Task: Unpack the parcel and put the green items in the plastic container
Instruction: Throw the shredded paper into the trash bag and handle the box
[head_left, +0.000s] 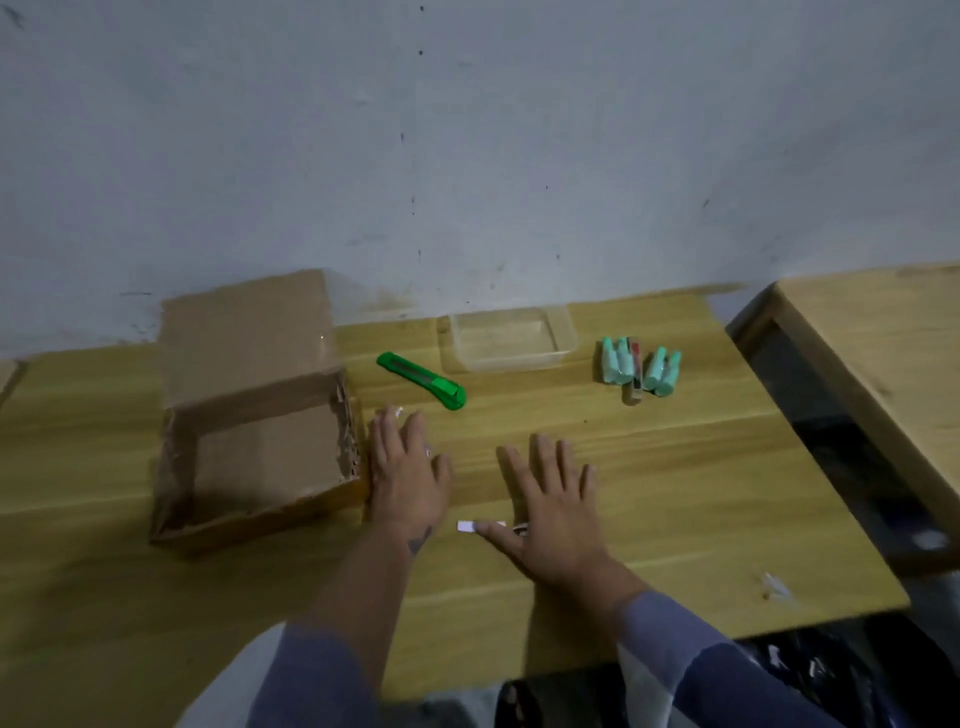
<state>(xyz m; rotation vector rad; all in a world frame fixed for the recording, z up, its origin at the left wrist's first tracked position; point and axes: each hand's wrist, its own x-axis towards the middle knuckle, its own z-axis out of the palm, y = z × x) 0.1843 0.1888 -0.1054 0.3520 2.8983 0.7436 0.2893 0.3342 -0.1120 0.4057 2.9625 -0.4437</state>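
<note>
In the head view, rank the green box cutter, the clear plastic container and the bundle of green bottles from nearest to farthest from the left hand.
From the left hand:
1. Green box cutter, just beyond the fingertips.
2. Clear plastic container, farther back by the wall.
3. Bundle of green bottles, far right.

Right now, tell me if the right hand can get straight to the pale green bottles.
Probably yes. The right hand lies open and flat on the table, holding nothing, and only bare wood shows between it and the pale green bottles ahead to its right.
</note>
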